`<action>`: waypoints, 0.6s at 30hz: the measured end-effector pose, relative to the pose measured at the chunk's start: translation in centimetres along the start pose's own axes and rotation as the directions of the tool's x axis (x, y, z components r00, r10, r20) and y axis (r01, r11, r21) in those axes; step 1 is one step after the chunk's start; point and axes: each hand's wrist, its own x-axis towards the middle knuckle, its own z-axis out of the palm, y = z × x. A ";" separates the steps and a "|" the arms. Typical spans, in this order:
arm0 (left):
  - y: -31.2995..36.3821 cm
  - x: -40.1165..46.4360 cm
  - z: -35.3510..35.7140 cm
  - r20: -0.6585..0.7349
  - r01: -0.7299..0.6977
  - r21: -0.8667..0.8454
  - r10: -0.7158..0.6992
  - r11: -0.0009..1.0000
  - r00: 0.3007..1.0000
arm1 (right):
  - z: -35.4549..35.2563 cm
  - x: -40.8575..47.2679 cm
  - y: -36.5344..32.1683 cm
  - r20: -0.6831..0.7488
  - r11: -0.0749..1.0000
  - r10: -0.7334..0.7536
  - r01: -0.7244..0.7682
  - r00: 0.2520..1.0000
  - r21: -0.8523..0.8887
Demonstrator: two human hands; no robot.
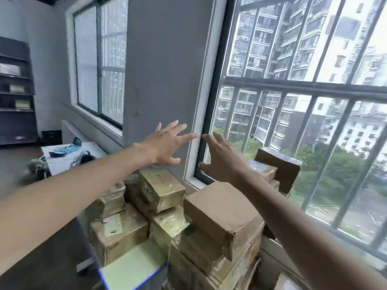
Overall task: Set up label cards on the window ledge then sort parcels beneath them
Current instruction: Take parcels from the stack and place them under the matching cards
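Parcels [219,208], at least eight brown taped boxes, are stacked in a heap against the window ledge [196,184], glossy tape wrinkled over the cardboard; one dark box [280,166] stands on the ledge beyond. Above the heap two hands reach forward: left hand [165,146] and right hand [224,159], fingers spread, holding nothing, near the window frame [206,114].

A dark shelving unit [15,91] stands against the far left wall, with flat items lying on its shelves. Nearer, a white table [62,158] carries a blue object [65,150] and some cables. Through the barred window [303,86], tall apartment blocks [272,38] rise above green trees [335,170].
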 end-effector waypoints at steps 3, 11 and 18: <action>3.8 5.3 1.8 0.002 -0.145 -0.027 0.145 0.989 0.989 | -0.4 -1.4 6.3 0.037 0.984 0.159 -0.155 0.987 -0.091; 10.3 14.6 6.0 0.016 -0.360 -0.140 0.366 0.922 0.930 | 0.5 -3.3 17.7 0.166 0.857 0.509 -0.480 0.845 -0.185; 9.8 21.1 12.9 0.054 -0.440 -0.263 0.468 0.859 0.882 | 4.7 -0.7 20.2 0.195 0.764 0.646 -0.624 0.738 -0.166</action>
